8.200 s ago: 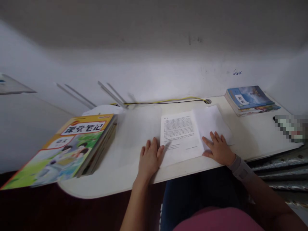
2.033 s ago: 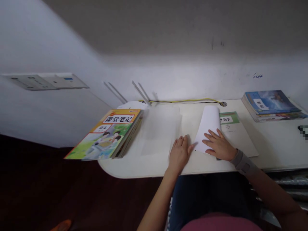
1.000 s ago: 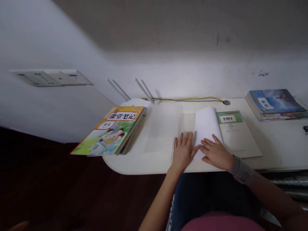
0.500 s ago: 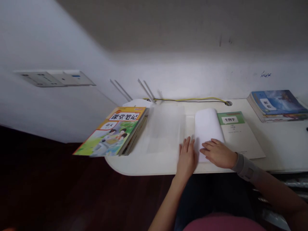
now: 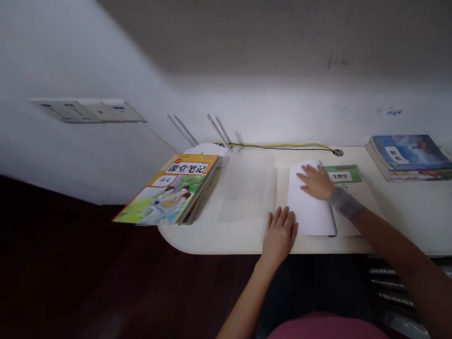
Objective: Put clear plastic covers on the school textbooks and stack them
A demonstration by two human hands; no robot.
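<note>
A textbook (image 5: 355, 195) with a green band lies on the white desk. A white sheet or flap (image 5: 309, 216) covers its left part, curving up along its right side. My right hand (image 5: 316, 182) rests spread and open on the upper part of this white flap, a grey band round the wrist. By the flap's lower left corner, my left hand (image 5: 281, 230) lies flat and open, palm down, fingers stretched out near the desk's front edge. Left of it is a clear plastic sheet (image 5: 243, 188), its outline faint.
On the left, a stack of books (image 5: 173, 188) with an orange and green cover juts past the desk's edge. Behind it stands a white router (image 5: 205, 149) with antennas. Yellow and black cables (image 5: 282, 145) run along the wall. Blue-covered books (image 5: 406, 150) are piled at the right.
My right hand has slid up the white flap, away from me, with its fingers spreading. The flap's lower part now lies flatter. My left hand has shifted slightly down and to the right.
</note>
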